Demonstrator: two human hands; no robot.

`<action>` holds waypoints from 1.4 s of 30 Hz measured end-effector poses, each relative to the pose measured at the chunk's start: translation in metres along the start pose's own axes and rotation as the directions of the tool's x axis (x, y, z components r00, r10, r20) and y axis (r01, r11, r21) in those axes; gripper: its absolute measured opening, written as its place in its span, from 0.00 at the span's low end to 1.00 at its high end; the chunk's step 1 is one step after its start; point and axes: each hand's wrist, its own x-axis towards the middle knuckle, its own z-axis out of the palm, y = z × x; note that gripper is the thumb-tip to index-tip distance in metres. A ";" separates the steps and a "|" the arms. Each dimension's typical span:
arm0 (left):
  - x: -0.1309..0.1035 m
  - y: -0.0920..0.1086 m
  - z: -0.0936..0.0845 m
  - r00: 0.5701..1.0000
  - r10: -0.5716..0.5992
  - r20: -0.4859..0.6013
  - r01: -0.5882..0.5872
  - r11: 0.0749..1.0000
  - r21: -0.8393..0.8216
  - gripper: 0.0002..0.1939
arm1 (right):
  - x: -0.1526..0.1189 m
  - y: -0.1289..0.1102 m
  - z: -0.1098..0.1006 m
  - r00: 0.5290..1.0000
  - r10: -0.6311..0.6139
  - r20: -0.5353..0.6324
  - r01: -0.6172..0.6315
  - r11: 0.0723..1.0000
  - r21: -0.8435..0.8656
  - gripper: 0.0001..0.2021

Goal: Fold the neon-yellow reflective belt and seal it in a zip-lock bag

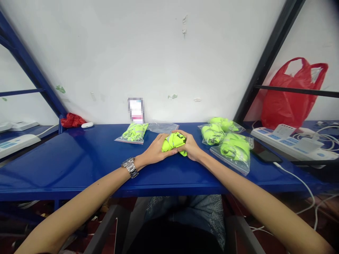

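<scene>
1. Far left: white power strip [18, 144], cable running off its right end, beside the blue metal frame [34, 67].
2. Crumpled red plastic [72, 120] at the back left of the blue bench [87, 155]; small white case [87, 125] just beside it, to the right.
3. Upright phone [136, 110] at the back, by the white wall [164, 53]; screen blurred out. In front of it, a clear bag holding neon-yellow fabric [135, 132], lying flat.
4. Flat clear plastic bag [163, 128] right of that, near the wall, behind the hands.
5. Left hand [156, 151], silver-coloured wristwatch [130, 167] on its wrist, grasps the left side of the neon-yellow bundle [173, 141]; thumb lies across the near side.
6. Bundle sits between both palms, over the middle of the bench: folded fabric, paler strip showing, loose end hanging at lower right. Cannot tell whether it touches the bench.
7. Right hand [191, 147] grasps the right side of the same bundle, fingers curled over the top.
8. Right of the hands: cluster of three clear bags of neon-yellow fabric [234, 147], close together, edges overlapping.
9. Dark phone [266, 155] lying flat just right of the cluster, white cable [296, 178] plugged in.
10. Far right: second power strip [293, 143] with plugs and coiled cables; red carrier bag [290, 95] standing behind, partly crossed by a dark bar [299, 90].
</scene>
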 end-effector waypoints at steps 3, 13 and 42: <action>0.006 0.004 0.009 0.996 -0.042 -0.076 0.037 0.997 -0.066 0.40 | 0.001 0.004 0.013 0.987 0.025 -0.159 0.005 0.983 0.185 0.28; 0.019 0.014 0.016 0.975 -0.133 -0.176 0.076 0.953 -0.294 0.47 | -0.002 -0.011 0.037 0.970 0.152 -0.188 0.041 0.662 0.748 0.11; 0.020 0.014 0.014 0.916 -0.127 -0.381 0.044 0.975 -0.219 0.34 | -0.006 -0.027 0.040 0.982 0.186 -0.022 -0.114 0.686 0.718 0.26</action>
